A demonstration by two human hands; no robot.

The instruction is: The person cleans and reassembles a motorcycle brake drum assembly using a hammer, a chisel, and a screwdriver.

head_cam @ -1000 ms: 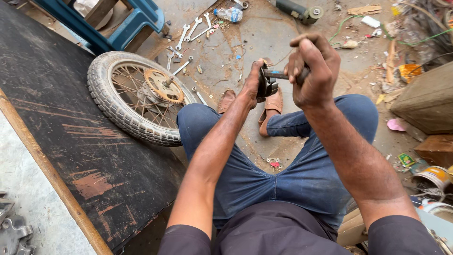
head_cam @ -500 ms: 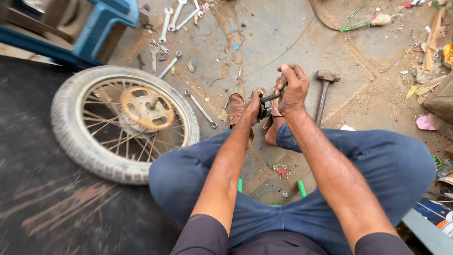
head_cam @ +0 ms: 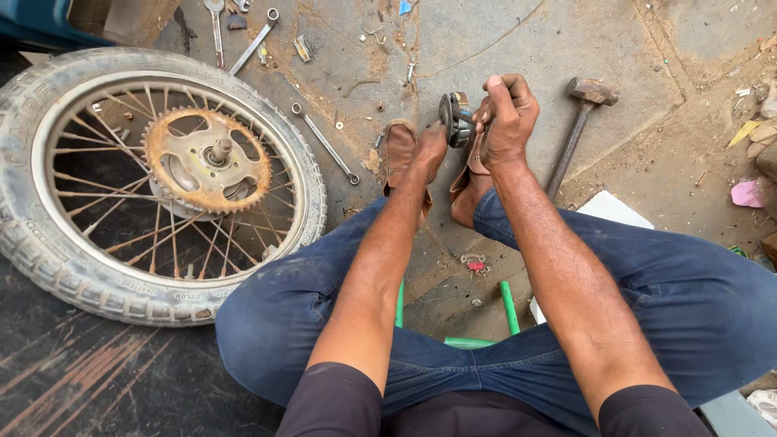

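Two hands meet over the ground between the person's feet: the left hand [head_cam: 429, 150] steadies a small round metal part [head_cam: 455, 118] from below, and the right hand [head_cam: 506, 113] has its fingers [head_cam: 495, 91] curled tight over that part's right side. Just right of the fingers lies a hammer [head_cam: 576, 129] on the concrete floor [head_cam: 647, 48]. Left of them, near the left wrist, lies a wrench [head_cam: 325, 143], and farther left a spoked wheel [head_cam: 154, 174] with a rusty sprocket [head_cam: 206, 162].
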